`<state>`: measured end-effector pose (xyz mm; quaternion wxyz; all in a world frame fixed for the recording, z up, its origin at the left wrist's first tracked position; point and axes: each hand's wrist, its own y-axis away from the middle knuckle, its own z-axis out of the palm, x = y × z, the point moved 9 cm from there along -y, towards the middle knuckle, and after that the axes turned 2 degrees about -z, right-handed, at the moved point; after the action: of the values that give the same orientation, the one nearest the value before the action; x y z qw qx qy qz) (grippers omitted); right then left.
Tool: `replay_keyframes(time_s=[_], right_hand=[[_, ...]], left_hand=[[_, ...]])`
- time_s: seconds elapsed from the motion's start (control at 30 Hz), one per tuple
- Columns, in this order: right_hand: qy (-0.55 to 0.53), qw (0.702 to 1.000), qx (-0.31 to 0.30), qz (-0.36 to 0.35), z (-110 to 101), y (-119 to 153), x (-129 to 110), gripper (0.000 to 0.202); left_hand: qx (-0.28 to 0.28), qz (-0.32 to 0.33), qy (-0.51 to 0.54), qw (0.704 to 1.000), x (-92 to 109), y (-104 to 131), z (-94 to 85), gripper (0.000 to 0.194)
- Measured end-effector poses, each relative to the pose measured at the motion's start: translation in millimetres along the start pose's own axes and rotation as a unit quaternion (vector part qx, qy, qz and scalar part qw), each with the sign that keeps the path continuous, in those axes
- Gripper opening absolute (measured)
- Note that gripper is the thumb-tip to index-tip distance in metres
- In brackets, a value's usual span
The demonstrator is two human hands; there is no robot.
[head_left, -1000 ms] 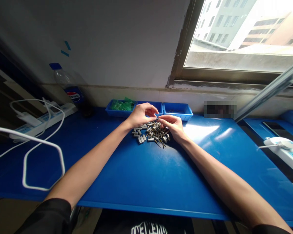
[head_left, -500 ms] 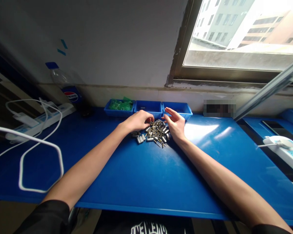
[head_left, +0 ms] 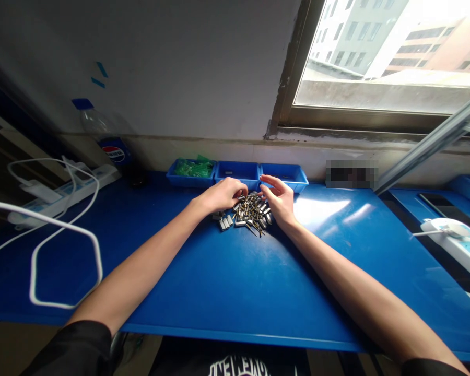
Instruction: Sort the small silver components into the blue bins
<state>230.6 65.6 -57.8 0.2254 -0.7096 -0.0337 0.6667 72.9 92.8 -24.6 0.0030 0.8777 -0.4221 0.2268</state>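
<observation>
A pile of small metal parts (head_left: 251, 213), brass-coloured pins mixed with grey blocks, lies on the blue table (head_left: 219, 282). Over the pile's upper left edge is my left hand (head_left: 224, 195), fingers curled down and pressed together; what they hold, if anything, is too small to name. A few grey blocks (head_left: 225, 223) lie below that hand. My right hand (head_left: 281, 200) is at the pile's right side, its fingers apart and nothing visible between them. Behind the hands stand a left bin (head_left: 190, 181) with green plastic, a middle bin (head_left: 238, 183) and a right bin (head_left: 297, 185).
A cola bottle (head_left: 115, 151) stands at the back left, near a power strip (head_left: 47, 201) and a looping white cable (head_left: 96, 250). On the right are another power strip (head_left: 460, 237), a dark flat object (head_left: 441, 204) and a slanted metal bar (head_left: 426, 141).
My right hand has moved slightly left and down, closer to the pile, and its raised fingers have lowered a little. My left hand stays in nearly the same place.
</observation>
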Motion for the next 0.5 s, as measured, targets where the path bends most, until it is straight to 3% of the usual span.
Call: replay_keyframes(time_s=[0.5], right_hand=[[-0.002,1.000,-0.016,0.002,3.1,2.0,-5.7,0.036]], left_hand=[[-0.007,-0.030,0.001,1.000,-7.6,0.5,1.0,0.025]])
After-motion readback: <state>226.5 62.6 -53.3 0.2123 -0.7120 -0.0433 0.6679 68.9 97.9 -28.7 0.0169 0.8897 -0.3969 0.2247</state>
